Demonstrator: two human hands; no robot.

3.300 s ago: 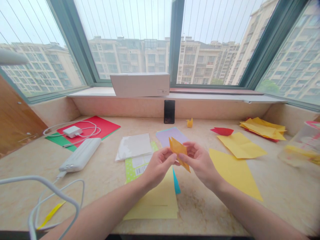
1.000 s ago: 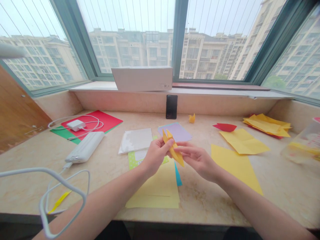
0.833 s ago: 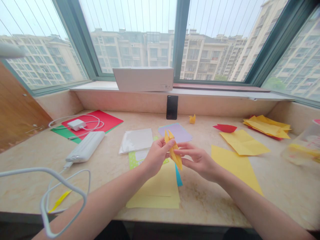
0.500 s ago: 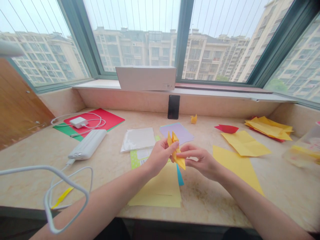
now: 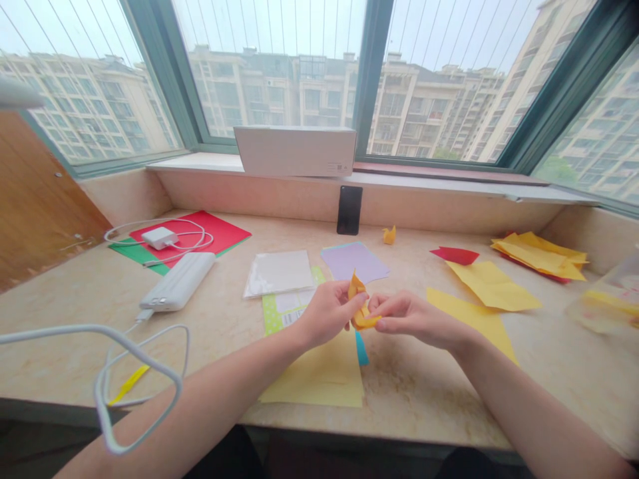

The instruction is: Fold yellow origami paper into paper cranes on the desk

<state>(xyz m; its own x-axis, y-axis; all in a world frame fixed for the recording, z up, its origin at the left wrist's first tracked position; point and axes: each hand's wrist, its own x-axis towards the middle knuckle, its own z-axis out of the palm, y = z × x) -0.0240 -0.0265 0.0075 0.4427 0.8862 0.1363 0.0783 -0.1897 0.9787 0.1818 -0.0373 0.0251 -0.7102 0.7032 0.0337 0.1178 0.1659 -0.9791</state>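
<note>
A small folded orange paper piece (image 5: pixel 360 306) is held in the air above the stone counter (image 5: pixel 74 299). My left hand (image 5: pixel 327 313) pinches its left side with thumb and fingers. My right hand (image 5: pixel 414 319) pinches its lower right part, fingers pressed together. Under the hands lie a pale yellow sheet (image 5: pixel 324 372), a blue sheet edge (image 5: pixel 360 347) and a green dotted sheet (image 5: pixel 279 313). A lilac sheet (image 5: pixel 354 261) lies just beyond.
A white power bank (image 5: pixel 178 290) and a charger (image 5: pixel 160 237) on red paper (image 5: pixel 219 233) sit at the left. Yellow sheets (image 5: pixel 486 286) lie to the right, with a red folded piece (image 5: pixel 455 255). A phone (image 5: pixel 349 209) leans on the ledge. A small folded orange figure (image 5: pixel 389 234) stands nearby.
The orange piece has been folded smaller and lowered between the hands. My right hand has turned palm down and closed in on it. The view has tilted slightly.
</note>
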